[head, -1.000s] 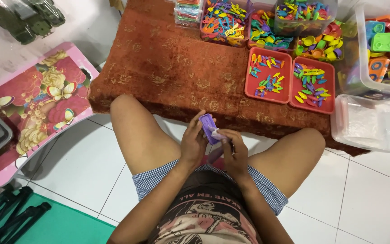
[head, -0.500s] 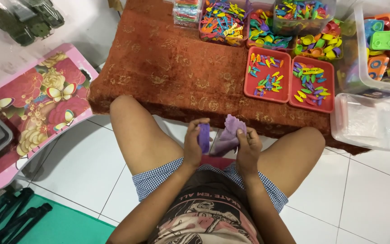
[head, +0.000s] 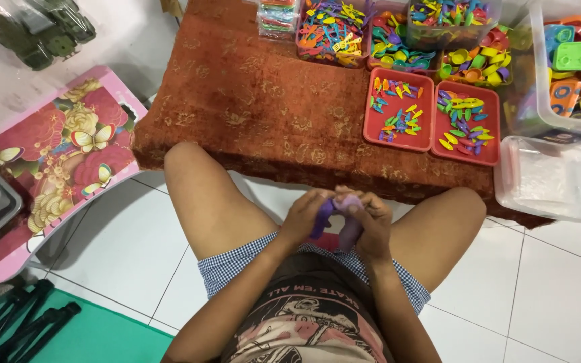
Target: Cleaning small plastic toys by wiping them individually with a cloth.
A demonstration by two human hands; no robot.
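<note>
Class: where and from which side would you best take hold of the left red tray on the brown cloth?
Probably the near rim of the left red tray, pinched from the person's side. It is shallow and lies flat, that rim is bare, and the second red tray crowds its right side, with tubs behind.

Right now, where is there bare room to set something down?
The rust-red cloth is bare from its left edge to the red trays, and white floor tiles lie open beside the person's knee. The cloth's far right is crowded with toy-filled tubs.

floor: white tiles (head: 559, 282) | rust rug (head: 263, 101) | pink floral table (head: 55, 154) left | green mat (head: 102, 339)
</note>
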